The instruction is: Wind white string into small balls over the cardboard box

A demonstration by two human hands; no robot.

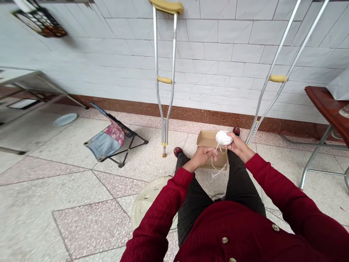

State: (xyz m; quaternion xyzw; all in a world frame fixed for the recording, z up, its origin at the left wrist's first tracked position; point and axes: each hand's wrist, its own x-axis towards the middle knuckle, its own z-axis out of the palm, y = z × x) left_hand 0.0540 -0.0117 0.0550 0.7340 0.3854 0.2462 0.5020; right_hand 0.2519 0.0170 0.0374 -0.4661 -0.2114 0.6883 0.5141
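Note:
A ball of white cord (223, 138) is held in my right hand (237, 146), its fingers and thumb closed round the near side. My left hand (203, 157) pinches the strand (217, 146) that runs off the ball. Below the left fingers a loose tail of cord (218, 174) hangs down, frayed or bunched at its end. Both hands are over an open cardboard box (209, 137) on the floor between my feet. The hands hide part of the box, and its contents cannot be made out.
A crutch (165, 80) leans on the tiled wall ahead, another crutch (278, 78) to its right. Left of them stands a low folding chair (106, 140). A round stool (147, 196) is beside my left leg. A red-brown table (327, 105) is at right, a metal-legged table (32, 78) at left.

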